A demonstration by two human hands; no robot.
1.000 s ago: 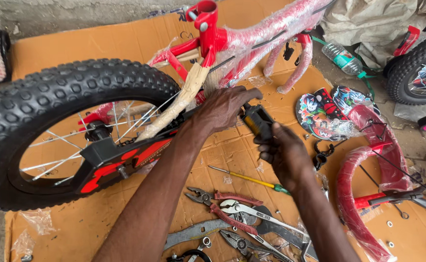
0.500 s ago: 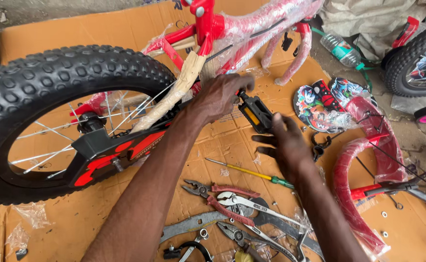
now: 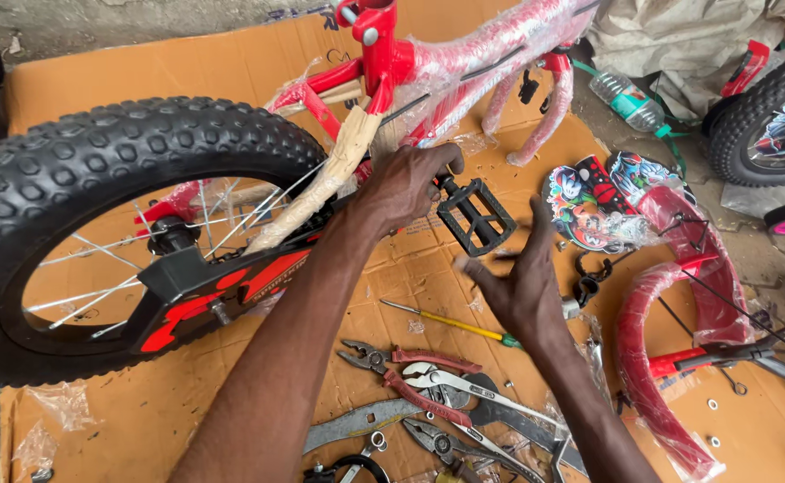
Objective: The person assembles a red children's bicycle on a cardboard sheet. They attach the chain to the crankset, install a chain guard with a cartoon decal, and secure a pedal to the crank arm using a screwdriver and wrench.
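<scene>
**Black pedal at the crank, both your hands beside it**

At the far left, the big knobby black tyre (image 3: 115, 152) of the red bicycle frame (image 3: 383, 63) fills the view, lying on flattened brown cardboard (image 3: 186, 67). Inside the wheel you see thin spokes (image 3: 97, 295) and, below them, a black and red chain guard (image 3: 204, 295). A frame tube wrapped in tan paper (image 3: 330, 183) slants down from the frame toward the wheel.

Your left hand (image 3: 406, 183) comes up across the chain guard and is clenched around the crank end, just left of the black pedal (image 3: 475, 215); what exactly its fingertips pinch is hidden by the hand itself. The pedal stands tilted, its square cage facing you, touching your left hand at its inner end.

Your right hand (image 3: 522, 286) sits just below and right of the pedal, fingers spread and released, grasping nothing; the fingertips are blurred and close to the pedal's lower edge, and you cannot tell whether they touch it.

Below your hands on the cardboard lie a yellow-handled screwdriver (image 3: 450, 324), red-handled pliers (image 3: 410, 367) and a silver wrench (image 3: 464, 385). Farther right rest a printed shield-shaped plate (image 3: 589, 201), a red mudguard wrapped in plastic (image 3: 643, 358) and, at the top, a clear plastic bottle (image 3: 625, 98).
</scene>
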